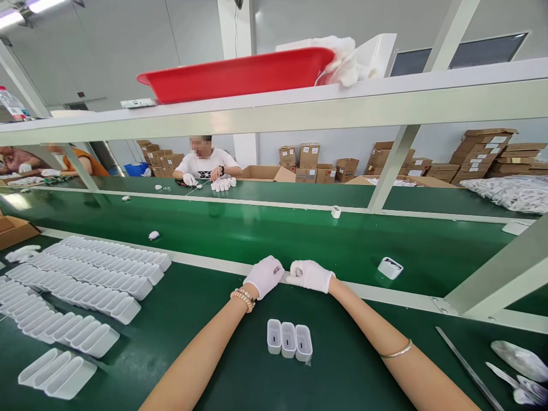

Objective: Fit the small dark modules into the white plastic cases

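Note:
My left hand (265, 276), in a white glove, rests at the pale rail with its fingers curled closed. A short gap to the right, my right hand (311, 275), also gloved, is closed in a similar pinch. Whatever the fingers hold, if anything, is too small or hidden to make out. Just below both hands, three white plastic cases (288, 339) stand side by side on the green table, open side up, with a small dark slot inside each of them.
Rows of white cases (98, 268) cover the left of the table. A metal ruler-like strip (466, 365) lies at right near a post (505, 279). Beyond the rail (209, 262), a green belt carries a white case (390, 268). A co-worker (209, 162) sits opposite, under a shelf (265, 116).

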Available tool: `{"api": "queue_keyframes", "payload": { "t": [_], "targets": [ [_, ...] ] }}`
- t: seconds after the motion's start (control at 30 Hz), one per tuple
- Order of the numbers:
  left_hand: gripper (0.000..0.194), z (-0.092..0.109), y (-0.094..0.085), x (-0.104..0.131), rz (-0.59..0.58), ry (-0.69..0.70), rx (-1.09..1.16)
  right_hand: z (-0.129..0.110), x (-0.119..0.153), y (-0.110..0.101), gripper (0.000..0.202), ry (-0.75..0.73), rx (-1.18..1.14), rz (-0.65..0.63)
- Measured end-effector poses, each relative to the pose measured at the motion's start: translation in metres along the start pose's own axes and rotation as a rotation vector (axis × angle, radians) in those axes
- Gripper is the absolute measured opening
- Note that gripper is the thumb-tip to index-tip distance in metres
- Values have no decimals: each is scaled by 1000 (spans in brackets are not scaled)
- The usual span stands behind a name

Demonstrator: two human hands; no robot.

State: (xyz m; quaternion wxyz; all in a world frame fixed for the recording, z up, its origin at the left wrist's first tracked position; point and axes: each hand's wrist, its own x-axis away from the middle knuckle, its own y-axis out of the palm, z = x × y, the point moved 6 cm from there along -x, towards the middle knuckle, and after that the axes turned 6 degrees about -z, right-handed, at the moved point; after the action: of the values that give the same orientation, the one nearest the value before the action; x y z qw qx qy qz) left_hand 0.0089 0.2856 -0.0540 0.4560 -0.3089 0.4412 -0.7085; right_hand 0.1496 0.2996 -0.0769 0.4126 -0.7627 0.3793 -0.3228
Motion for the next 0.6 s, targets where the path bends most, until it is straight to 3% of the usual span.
{"api": "queue_keyframes", "payload": {
  "t": [0.3, 0.6],
  "targets": [
    [14, 0, 1, 1, -1, -6, -19, 6, 2, -2, 20, -107, -196, -22],
    [16, 1, 1, 0, 5, 3, -31, 13, -6, -3, 23, -111, -190, -2]
  ]
}}
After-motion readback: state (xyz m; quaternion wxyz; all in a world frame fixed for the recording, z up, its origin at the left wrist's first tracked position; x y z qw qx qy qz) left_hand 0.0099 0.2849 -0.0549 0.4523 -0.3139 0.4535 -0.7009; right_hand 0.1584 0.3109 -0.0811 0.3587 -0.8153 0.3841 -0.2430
